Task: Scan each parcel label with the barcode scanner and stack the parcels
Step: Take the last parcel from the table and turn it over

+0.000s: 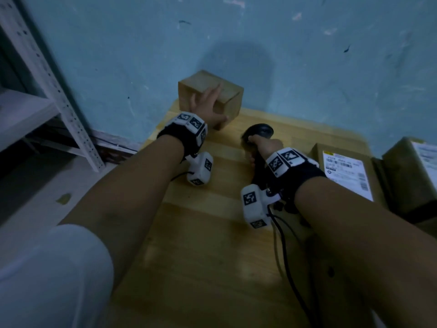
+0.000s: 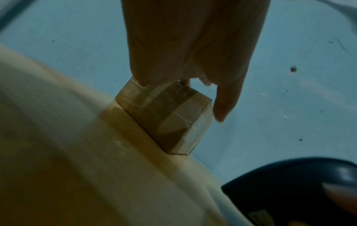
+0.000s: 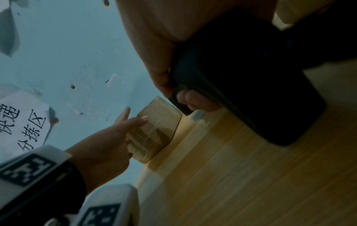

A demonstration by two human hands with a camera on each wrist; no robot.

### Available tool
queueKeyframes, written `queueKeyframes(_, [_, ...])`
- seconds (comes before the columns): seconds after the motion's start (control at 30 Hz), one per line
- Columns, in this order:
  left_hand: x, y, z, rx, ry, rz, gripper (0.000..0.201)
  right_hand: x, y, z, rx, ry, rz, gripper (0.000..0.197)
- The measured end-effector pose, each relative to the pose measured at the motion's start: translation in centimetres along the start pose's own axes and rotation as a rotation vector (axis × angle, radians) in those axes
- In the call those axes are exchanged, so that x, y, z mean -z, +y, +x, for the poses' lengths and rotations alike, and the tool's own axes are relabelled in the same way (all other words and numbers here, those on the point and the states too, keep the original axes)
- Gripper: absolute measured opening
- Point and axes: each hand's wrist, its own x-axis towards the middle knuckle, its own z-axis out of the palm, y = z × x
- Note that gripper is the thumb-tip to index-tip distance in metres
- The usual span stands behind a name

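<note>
A small brown taped parcel [image 1: 230, 100] stands at the far left corner of the wooden table [image 1: 208, 245], against the blue wall. My left hand [image 1: 211, 104] lies on it with straight fingers over the top and the thumb against its near side. In the left wrist view the fingers [image 2: 193, 53] touch the parcel [image 2: 166, 116] from above, and one finger hangs past its right edge. My right hand [image 1: 263, 144] grips the black barcode scanner [image 1: 259, 132] just right of that parcel. The right wrist view shows the scanner [image 3: 241, 76] close up, with the parcel [image 3: 156, 131] beyond it.
Two more parcels lie at the table's right edge: a flat one with a white label [image 1: 344, 172] and a taller one [image 1: 411, 176] beside it. The scanner's black cable [image 1: 285, 247] trails toward me. A metal shelf [image 1: 47, 91] stands left. A paper sign [image 3: 23, 122] hangs on the wall.
</note>
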Motion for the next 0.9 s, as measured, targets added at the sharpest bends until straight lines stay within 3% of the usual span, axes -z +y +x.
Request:
queueKeyframes(0.07, [0.4, 0.3, 0.3, 0.045, -0.004, 0.061, 0.074, -0.1, 0.1, 0.0, -0.001, 0.021, 0.01, 0.045])
queueKeyframes(0.17, [0.8, 0.9, 0.6, 0.078, 0.048, 0.136, 0.062, -0.3, 0.1, 0.0, 0.007, 0.051, 0.005, 0.047])
queueKeyframes(0.3, [0.6, 1.3, 1.5, 0.141, 0.109, 0.177, 0.059, -0.3, 0.1, -0.2, 0.003, 0.075, 0.0, 0.049])
queueKeyframes(0.57, [0.6, 1.1, -0.6, 0.048, 0.166, 0.109, 0.033, -0.2, 0.1, -0.9, 0.026, 0.109, 0.028, 0.047])
queueKeyframes(0.77, [1.9, 0.8, -4.1, 0.054, 0.163, 0.082, 0.027, 0.4, -0.3, -2.5, 0.019, 0.101, 0.04, 0.036])
queueKeyframes(0.9, [2.4, 0.8, -7.2, 0.019, 0.158, 0.159, 0.035, 0.7, -0.3, -3.4, 0.029, 0.082, 0.021, 0.033])
